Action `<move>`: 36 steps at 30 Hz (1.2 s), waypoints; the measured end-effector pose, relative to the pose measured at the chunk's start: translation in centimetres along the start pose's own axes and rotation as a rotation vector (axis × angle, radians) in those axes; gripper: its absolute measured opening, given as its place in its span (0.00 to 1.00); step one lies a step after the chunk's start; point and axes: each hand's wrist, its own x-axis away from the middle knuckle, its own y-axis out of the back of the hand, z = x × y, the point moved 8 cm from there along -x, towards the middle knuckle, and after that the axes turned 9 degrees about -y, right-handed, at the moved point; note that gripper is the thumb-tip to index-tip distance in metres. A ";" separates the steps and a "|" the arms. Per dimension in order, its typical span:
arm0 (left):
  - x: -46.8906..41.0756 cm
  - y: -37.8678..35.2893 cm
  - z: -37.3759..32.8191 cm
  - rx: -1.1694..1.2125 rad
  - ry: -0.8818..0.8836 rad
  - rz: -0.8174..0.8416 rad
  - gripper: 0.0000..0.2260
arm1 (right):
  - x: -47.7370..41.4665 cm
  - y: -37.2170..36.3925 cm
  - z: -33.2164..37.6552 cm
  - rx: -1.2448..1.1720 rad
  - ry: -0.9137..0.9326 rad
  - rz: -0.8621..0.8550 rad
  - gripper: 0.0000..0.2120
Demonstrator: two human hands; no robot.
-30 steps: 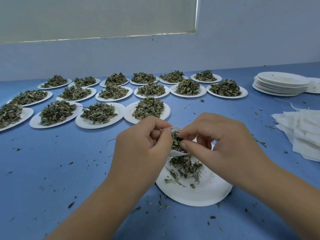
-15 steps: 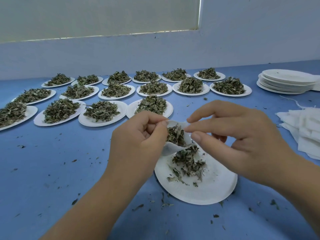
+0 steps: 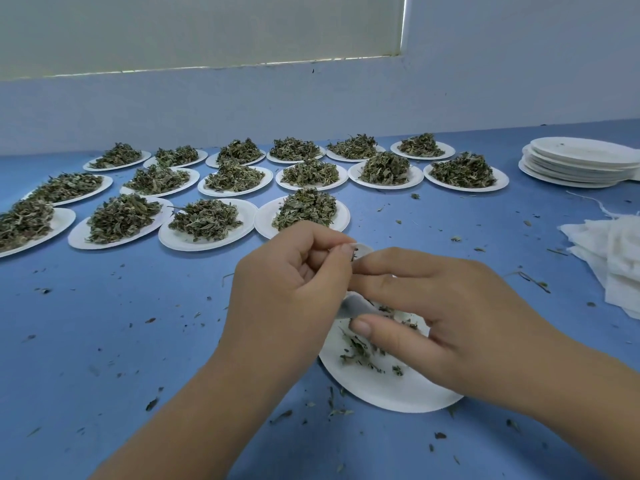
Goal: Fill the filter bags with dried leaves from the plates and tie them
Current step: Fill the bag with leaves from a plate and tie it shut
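Between the hands, just above the near plate [image 3: 391,389], the filter bag [image 3: 356,305] hangs pinched at its mouth by the left hand [image 3: 294,282], while the right hand [image 3: 450,306] spreads loosely over the dried leaves [image 3: 360,348]; holding that mouth wide and low should limit spills.

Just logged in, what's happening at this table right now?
A person is filling a filter bag over a nearly emptied plate. The left hand pinches the bag's rim; the right hand works at its mouth. Few dried leaves lie on that plate. Many full plates wait behind. The bag is not yet tied.
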 end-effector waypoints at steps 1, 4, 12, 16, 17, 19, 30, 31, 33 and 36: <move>0.1 -0.1 -0.1 -0.001 -0.009 0.005 0.08 | 0.0 -0.1 0.2 0.001 0.005 0.000 0.16; 0.3 -0.5 -0.1 -0.011 -0.011 0.031 0.07 | -0.2 -0.5 0.9 0.016 0.027 -0.004 0.12; -1.0 1.8 1.3 0.010 0.034 -0.051 0.07 | -0.2 3.6 -2.0 -0.274 -0.123 -0.246 0.09; -1.5 3.7 1.9 0.040 0.049 -0.140 0.06 | -0.8 2.4 -5.7 -0.171 -0.395 -0.126 0.12; -1.6 4.1 2.0 0.037 0.050 -0.156 0.05 | -0.8 1.5 -6.4 -0.120 -0.439 -0.030 0.17; -1.7 4.6 2.3 0.028 0.056 -0.179 0.04 | -0.5 -0.4 -6.9 -0.041 -0.464 0.156 0.30; -1.9 5.1 0.7 -0.112 -0.075 -0.202 0.08 | 0.4 -4.9 -4.3 0.138 -0.314 0.400 0.44; -1.9 5.1 0.5 -0.124 -0.088 -0.202 0.08 | 0.3 -5.0 -4.2 0.145 -0.305 0.403 0.43; -1.8 5.0 0.3 -0.143 -0.104 -0.198 0.09 | 0.3 -5.2 -4.0 0.153 -0.300 0.407 0.41; -1.7 4.8 -0.1 -0.175 -0.125 -0.186 0.09 | 0.0 -5.2 -4.0 0.145 -0.304 0.381 0.34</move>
